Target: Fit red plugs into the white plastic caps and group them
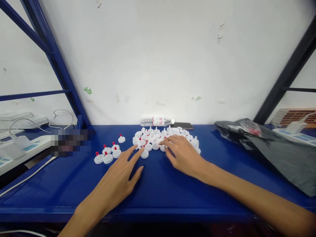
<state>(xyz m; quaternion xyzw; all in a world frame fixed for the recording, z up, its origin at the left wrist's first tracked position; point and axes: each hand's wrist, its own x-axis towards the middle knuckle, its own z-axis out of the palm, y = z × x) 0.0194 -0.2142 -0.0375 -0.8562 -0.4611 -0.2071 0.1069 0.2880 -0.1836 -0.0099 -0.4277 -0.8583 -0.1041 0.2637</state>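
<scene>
A pile of white plastic nozzle caps [156, 131] lies in the middle of the blue table, some with red tips. My left hand [119, 176] is open at the near left of the pile, thumb apart, its fingertips beside a white cap [144, 154]. On the pile's right, my right hand [185, 154] rests with fingers spread and slightly bent, the fingertips at a white cap [162, 148] that is partly hidden. Several white caps with red tips [108, 158] stand upright in a loose group to the left, and a single red-tipped cap [121, 139] stands behind them.
Against the wall lie a clear water bottle [158, 121] on its side and a dark phone [182, 125]. Black plastic bags [266, 154] cover the right side. Power strips [32, 144] with cables are at the far left. Blue frame posts [59, 65] rise at the left.
</scene>
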